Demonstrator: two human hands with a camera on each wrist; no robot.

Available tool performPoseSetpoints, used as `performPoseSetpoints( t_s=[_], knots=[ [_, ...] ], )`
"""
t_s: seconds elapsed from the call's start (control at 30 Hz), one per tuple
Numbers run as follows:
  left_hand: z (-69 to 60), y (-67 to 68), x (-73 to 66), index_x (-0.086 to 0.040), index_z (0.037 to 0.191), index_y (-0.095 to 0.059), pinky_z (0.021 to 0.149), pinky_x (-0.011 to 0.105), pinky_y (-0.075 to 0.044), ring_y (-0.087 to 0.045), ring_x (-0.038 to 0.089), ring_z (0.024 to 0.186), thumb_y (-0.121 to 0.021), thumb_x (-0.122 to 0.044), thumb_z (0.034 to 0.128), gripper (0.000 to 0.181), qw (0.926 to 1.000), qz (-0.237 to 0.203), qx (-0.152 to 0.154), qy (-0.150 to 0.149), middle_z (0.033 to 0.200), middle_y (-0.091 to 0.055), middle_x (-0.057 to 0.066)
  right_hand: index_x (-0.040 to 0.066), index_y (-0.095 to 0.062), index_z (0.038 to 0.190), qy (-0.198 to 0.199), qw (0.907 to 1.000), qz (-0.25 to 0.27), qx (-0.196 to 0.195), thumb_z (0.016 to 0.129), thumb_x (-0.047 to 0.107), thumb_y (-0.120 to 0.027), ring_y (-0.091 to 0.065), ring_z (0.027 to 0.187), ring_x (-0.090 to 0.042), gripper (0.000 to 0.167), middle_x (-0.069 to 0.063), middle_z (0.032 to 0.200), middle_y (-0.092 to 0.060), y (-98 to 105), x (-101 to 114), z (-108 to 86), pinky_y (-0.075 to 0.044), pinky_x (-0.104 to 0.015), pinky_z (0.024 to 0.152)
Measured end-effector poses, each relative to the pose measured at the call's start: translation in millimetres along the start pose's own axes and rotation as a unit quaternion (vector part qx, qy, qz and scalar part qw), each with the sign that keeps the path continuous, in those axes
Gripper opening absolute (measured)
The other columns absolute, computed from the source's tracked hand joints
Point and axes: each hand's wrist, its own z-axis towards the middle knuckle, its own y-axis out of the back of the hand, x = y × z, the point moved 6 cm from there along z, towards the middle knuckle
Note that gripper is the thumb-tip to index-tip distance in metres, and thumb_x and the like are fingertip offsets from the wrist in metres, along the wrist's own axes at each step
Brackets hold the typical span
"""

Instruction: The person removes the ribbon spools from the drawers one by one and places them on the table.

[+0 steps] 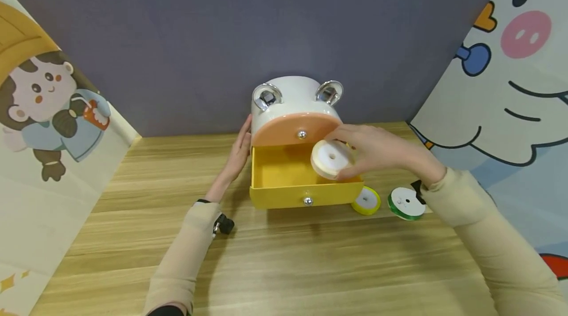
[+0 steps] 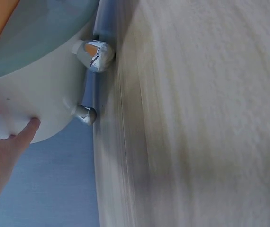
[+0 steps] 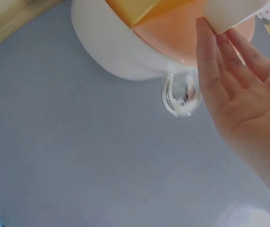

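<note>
A small white storage box (image 1: 293,93) with silver ears stands against the grey backdrop. Its yellow lower drawer (image 1: 284,197) is pulled out, while the orange upper front (image 1: 284,129) is closed. My right hand (image 1: 374,148) pinches a cream ribbon spool (image 1: 332,157) over the drawer's right part, the spool tilted toward the camera. In the right wrist view only the edge of the spool (image 3: 232,14) shows at the fingertips. My left hand (image 1: 237,154) touches the box's left side with straight fingers; the left wrist view shows its fingers (image 2: 28,132) against the white wall.
A yellow ribbon spool (image 1: 367,201) lies on the wooden table (image 1: 266,266) by the drawer's right front corner. Further right lies a green ribbon spool (image 1: 406,203), near the right sleeve. Cartoon-printed panels (image 1: 501,109) flank the table at both sides.
</note>
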Motion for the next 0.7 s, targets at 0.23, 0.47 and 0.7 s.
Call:
performPoseSetpoints(
  t_s=[0.23, 0.47, 0.7],
  knots=[
    [-0.2, -0.7, -0.4, -0.025, 0.161, -0.011, 0.115, 0.059, -0.035, -0.021, 0.034, 0.153, -0.024, -0.022, 0.1098, 0.053, 1.0, 0.005, -0.004, 0.001, 0.17, -0.007, 0.002, 0.018, -0.06, 0.131, -0.05, 0.9982, -0.025, -0.021, 0.072, 0.043, -0.087, -0.059, 0.097, -0.015, 0.069, 0.003, 0.119, -0.065, 10, -2, -28.7, -0.051, -0.035, 0.079],
    [2.4, -1.6, -1.5, -0.025, 0.161, -0.011, 0.115, 0.06, -0.035, -0.019, 0.033, 0.153, -0.024, -0.023, 0.1098, 0.053, 1.0, 0.009, -0.003, 0.001, 0.17, -0.006, 0.003, 0.018, -0.062, 0.128, -0.072, 0.9961, -0.037, -0.033, 0.072, 0.044, -0.087, -0.061, 0.095, -0.014, 0.067, 0.002, 0.12, -0.066, 15, -9, -62.2, -0.052, -0.033, 0.075],
    [0.0, -0.4, 1.8, -0.027, 0.161, -0.009, 0.115, 0.059, -0.035, -0.019, 0.032, 0.153, -0.024, -0.025, 0.11, 0.053, 1.0, 0.002, 0.0, 0.005, 0.17, -0.005, 0.001, 0.012, -0.06, 0.129, -0.076, 0.9946, -0.054, -0.045, 0.073, 0.047, -0.085, -0.063, 0.103, -0.02, 0.071, -0.004, 0.125, -0.065, 12, -14, -93.0, -0.056, -0.04, 0.082]
  ],
)
